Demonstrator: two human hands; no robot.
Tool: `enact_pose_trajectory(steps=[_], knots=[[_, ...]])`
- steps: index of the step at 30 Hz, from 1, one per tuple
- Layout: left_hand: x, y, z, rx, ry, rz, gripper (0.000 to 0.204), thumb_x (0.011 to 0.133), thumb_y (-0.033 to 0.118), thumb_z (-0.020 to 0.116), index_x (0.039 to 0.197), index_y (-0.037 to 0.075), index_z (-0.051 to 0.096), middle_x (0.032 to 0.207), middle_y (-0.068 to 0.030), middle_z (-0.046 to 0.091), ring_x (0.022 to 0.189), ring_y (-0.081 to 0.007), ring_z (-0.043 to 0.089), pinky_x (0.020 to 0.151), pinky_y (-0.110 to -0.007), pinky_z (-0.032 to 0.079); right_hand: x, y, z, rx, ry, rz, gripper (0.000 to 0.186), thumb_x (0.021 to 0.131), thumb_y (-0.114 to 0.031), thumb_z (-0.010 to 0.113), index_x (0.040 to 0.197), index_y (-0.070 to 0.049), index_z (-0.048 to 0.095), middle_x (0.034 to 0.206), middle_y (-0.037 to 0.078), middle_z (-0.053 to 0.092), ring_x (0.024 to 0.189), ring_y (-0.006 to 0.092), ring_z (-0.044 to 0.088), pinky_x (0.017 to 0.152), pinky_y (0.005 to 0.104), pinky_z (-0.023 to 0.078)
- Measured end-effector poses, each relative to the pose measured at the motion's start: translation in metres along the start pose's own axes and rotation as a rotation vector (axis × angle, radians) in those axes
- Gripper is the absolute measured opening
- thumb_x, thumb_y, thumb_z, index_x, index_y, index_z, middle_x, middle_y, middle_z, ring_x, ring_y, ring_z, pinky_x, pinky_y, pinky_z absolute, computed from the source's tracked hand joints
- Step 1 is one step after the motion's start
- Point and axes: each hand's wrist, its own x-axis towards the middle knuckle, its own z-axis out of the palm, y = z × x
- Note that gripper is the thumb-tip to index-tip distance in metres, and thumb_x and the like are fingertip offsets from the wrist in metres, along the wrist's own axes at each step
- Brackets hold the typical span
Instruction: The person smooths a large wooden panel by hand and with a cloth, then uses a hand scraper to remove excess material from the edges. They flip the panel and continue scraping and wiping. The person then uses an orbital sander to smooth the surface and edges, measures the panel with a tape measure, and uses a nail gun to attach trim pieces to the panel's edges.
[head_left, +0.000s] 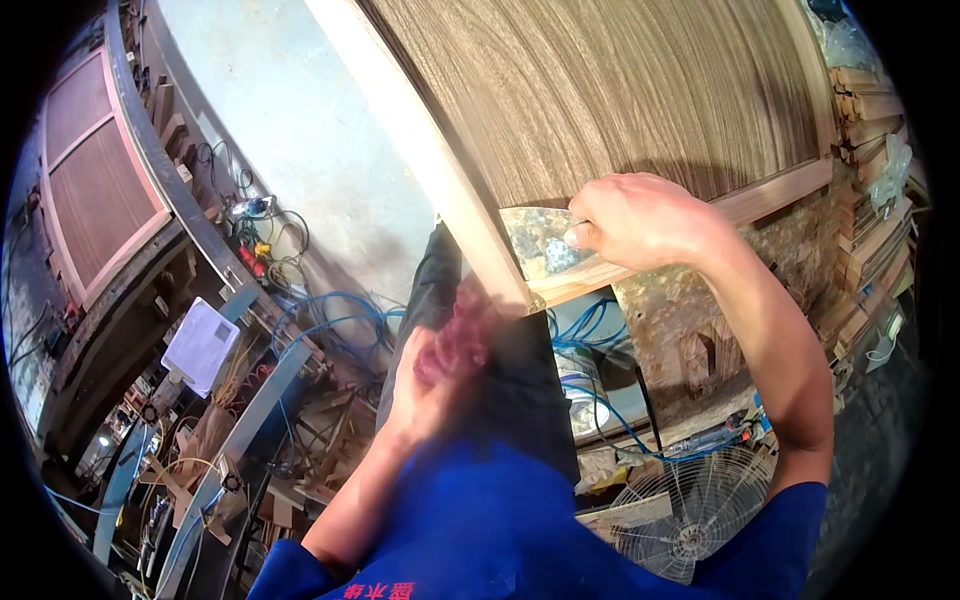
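Observation:
In front of me lies a large wood-grain panel (pixel 620 90) with a pale wooden frame (pixel 420 150) round it. My right hand (pixel 640 220) reaches over the near frame rail and pinches the edge of a thin, stained, speckled sheet (pixel 545 242) with a curved rim, at the frame's near corner. Whether it is a scraper or a lid, I cannot tell. My left hand (pixel 415 385), lower and to the left near the frame's end, is closed round a crumpled dark-red cloth (pixel 455 345), smeared by motion.
Far left, another framed panel (pixel 108 170) rests on a stand. Below it are a white sheet (pixel 200 345), blue hoses (pixel 340 310) and wood scraps. A round fan guard (pixel 690 535) stands at lower right. Stacked wood strips (pixel 865 215) line the right side.

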Motion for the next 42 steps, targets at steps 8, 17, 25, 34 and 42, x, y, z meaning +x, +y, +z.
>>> enact_pose_trajectory(steps=[8, 17, 25, 34, 42], knots=[[-0.022, 0.037, 0.04, -0.186, 0.081, 0.393, 0.034, 0.097, 0.014, 0.074, 0.123, 0.006, 0.054, 0.11, -0.0074, 0.065, 0.102, -0.0181, 0.063, 0.089, -0.033, 0.052, -0.058, -0.051, 0.069, 0.37, -0.154, -0.063, 0.037, 0.107, -0.036, 0.055, 0.088, -0.006, 0.066, 0.077, 0.018, 0.068, 0.078, 0.0399, 0.069, 0.074, 0.0526, 0.054], [-0.017, -0.019, -0.014, -0.133, 0.27, 0.09, 0.031, 0.1, 0.015, 0.075, 0.124, 0.005, 0.058, 0.115, -0.0031, 0.066, 0.106, -0.0126, 0.061, 0.098, -0.032, 0.05, -0.061, 0.004, 0.042, 0.178, 0.416, 0.146, 0.028, 0.102, -0.026, 0.061, 0.096, 0.0, 0.07, 0.086, 0.024, 0.07, 0.092, 0.0431, 0.07, 0.08, 0.0531, 0.053], [-0.021, -0.008, -0.005, -0.09, 0.245, 0.063, 0.03, 0.101, 0.013, 0.074, 0.123, 0.004, 0.055, 0.112, -0.0055, 0.068, 0.1, -0.012, 0.064, 0.09, -0.03, 0.053, -0.061, -0.005, 0.022, 0.186, 0.137, 0.034, 0.033, 0.103, -0.029, 0.062, 0.088, -0.001, 0.069, 0.08, 0.022, 0.068, 0.084, 0.0405, 0.07, 0.076, 0.0535, 0.051], [-0.026, 0.023, -0.056, -0.137, 0.129, 0.034, 0.047, 0.099, 0.008, 0.072, 0.142, 0.003, 0.052, 0.131, -0.0064, 0.062, 0.121, -0.0183, 0.062, 0.103, -0.036, 0.052, -0.052, -0.058, 0.106, 0.329, 0.151, -0.058, 0.032, 0.1, -0.041, 0.063, 0.092, -0.011, 0.071, 0.09, 0.018, 0.073, 0.088, 0.0417, 0.071, 0.077, 0.0546, 0.055], [-0.006, 0.1, -0.175, 0.243, 0.386, 0.341, 0.042, 0.099, 0.02, 0.074, 0.136, 0.004, 0.063, 0.129, -0.0112, 0.071, 0.118, -0.0185, 0.068, 0.101, -0.033, 0.053, 0.013, -0.168, 0.052, 0.588, 0.726, -0.099, 0.041, 0.103, -0.036, 0.066, 0.081, -0.003, 0.056, 0.071, 0.018, 0.065, 0.065, 0.0387, 0.064, 0.061, 0.0476, 0.048]])
